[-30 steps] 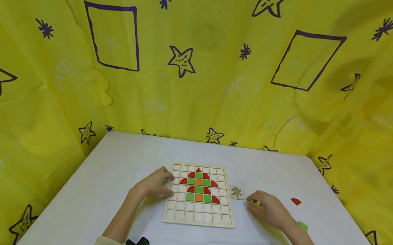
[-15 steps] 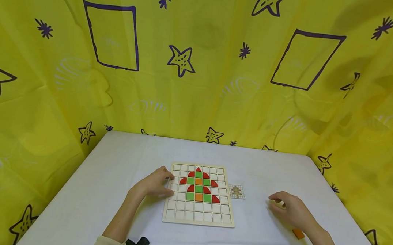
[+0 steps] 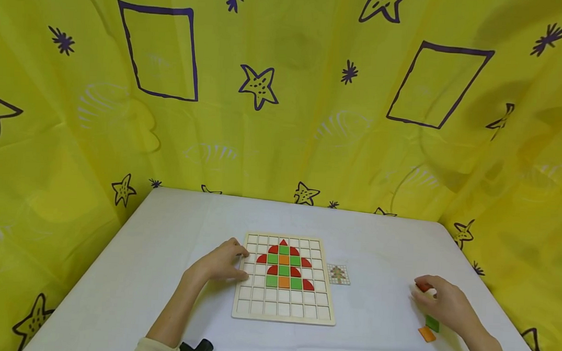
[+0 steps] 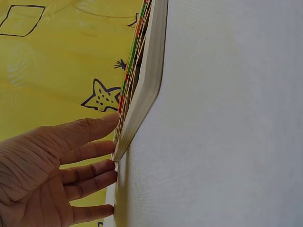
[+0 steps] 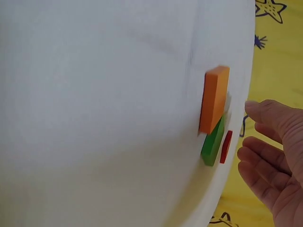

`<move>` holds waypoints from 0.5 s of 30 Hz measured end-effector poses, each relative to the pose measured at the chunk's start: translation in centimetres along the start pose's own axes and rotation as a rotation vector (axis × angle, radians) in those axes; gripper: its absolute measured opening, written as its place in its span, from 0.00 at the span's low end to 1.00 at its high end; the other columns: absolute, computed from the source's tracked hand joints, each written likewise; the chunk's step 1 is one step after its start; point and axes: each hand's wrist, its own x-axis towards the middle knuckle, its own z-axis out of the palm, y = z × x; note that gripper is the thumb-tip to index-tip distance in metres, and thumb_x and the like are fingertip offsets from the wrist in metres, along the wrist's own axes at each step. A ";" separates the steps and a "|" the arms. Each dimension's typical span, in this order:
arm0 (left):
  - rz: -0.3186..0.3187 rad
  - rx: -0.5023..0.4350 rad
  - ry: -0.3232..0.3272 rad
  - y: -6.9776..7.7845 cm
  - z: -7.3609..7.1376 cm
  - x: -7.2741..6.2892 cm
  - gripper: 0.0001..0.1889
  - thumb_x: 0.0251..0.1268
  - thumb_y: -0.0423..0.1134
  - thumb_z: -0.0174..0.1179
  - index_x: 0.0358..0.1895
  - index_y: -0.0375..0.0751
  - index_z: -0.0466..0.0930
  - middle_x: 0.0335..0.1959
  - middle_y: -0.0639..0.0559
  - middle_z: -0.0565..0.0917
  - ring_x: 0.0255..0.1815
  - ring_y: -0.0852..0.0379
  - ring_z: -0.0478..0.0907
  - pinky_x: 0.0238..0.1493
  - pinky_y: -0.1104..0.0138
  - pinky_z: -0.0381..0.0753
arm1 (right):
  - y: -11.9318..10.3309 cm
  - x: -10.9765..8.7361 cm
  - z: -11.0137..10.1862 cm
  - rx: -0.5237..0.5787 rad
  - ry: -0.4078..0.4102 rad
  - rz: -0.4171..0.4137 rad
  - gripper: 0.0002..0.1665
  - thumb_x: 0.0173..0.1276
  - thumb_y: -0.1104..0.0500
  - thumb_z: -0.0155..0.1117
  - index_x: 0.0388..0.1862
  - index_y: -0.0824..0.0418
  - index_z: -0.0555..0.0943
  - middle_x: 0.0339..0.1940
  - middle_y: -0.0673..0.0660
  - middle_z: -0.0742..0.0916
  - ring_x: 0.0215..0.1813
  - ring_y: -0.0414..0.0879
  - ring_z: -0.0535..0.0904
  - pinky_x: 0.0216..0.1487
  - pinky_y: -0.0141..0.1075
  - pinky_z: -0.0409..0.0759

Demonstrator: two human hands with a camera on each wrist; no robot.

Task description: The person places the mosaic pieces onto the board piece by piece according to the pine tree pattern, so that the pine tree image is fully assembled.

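A wooden grid board (image 3: 251, 310) lies mid-table, with red, green and orange pieces set in it as a tree shape. My left hand (image 3: 221, 261) touches its left edge; the left wrist view shows fairly straight fingers against the board's side (image 4: 150, 71). To the right, my right hand (image 3: 447, 304) hovers around a red quarter-circle piece (image 3: 422, 287), thumb and fingers apart. Closer to me lie a green square (image 3: 432, 323) and an orange square (image 3: 427, 335). In the right wrist view, the red piece (image 5: 227, 147) lies on the table, with a gap before the fingers.
A small pattern card (image 3: 338, 275) showing a tree lies against the board's right side. A black object (image 3: 197, 350) stands by my left sleeve at the front. Yellow curtain (image 3: 282, 144) with drawn starfish surrounds the white table (image 3: 189, 218).
My right hand has moved right, from near the pattern card to the red piece. The orange square lies beside the green one, uncovered by the arm. My left hand stays on the board's edge.
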 end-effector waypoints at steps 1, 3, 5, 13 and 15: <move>0.000 0.000 0.001 0.0 0.0 0.0 0.24 0.52 0.37 0.78 0.53 0.32 0.84 0.47 0.46 0.77 0.49 0.50 0.73 0.59 0.53 0.76 | 0.2 0.0 0.0 -0.006 0.003 0.000 0.15 0.65 0.60 0.73 0.48 0.67 0.85 0.38 0.53 0.88 0.39 0.51 0.83 0.39 0.43 0.81; 0.002 0.000 0.002 0.0 0.0 0.0 0.24 0.52 0.37 0.78 0.53 0.32 0.84 0.47 0.46 0.77 0.49 0.50 0.73 0.59 0.53 0.76 | 0.6 0.0 -0.1 -0.011 0.001 0.008 0.14 0.66 0.60 0.73 0.47 0.66 0.85 0.39 0.54 0.88 0.41 0.53 0.83 0.41 0.44 0.82; 0.001 -0.003 0.002 -0.1 0.0 -0.1 0.23 0.53 0.37 0.78 0.52 0.33 0.85 0.47 0.46 0.77 0.49 0.50 0.73 0.59 0.53 0.76 | 0.9 0.1 -0.1 -0.011 -0.010 0.013 0.14 0.66 0.59 0.73 0.47 0.66 0.85 0.40 0.56 0.88 0.43 0.55 0.84 0.42 0.47 0.82; -0.013 -0.003 0.000 -0.1 0.2 0.0 0.23 0.54 0.37 0.78 0.53 0.33 0.85 0.47 0.47 0.77 0.50 0.51 0.73 0.60 0.53 0.76 | 1.7 0.9 -0.2 -0.037 -0.068 0.041 0.14 0.66 0.60 0.73 0.47 0.67 0.85 0.41 0.58 0.88 0.44 0.57 0.83 0.46 0.56 0.80; -0.015 -0.002 0.002 -0.1 0.2 0.1 0.24 0.54 0.37 0.78 0.54 0.33 0.85 0.48 0.47 0.77 0.50 0.52 0.73 0.60 0.53 0.76 | 1.9 1.0 -0.3 -0.040 -0.079 0.039 0.13 0.66 0.62 0.72 0.46 0.67 0.85 0.40 0.58 0.88 0.44 0.56 0.83 0.47 0.58 0.80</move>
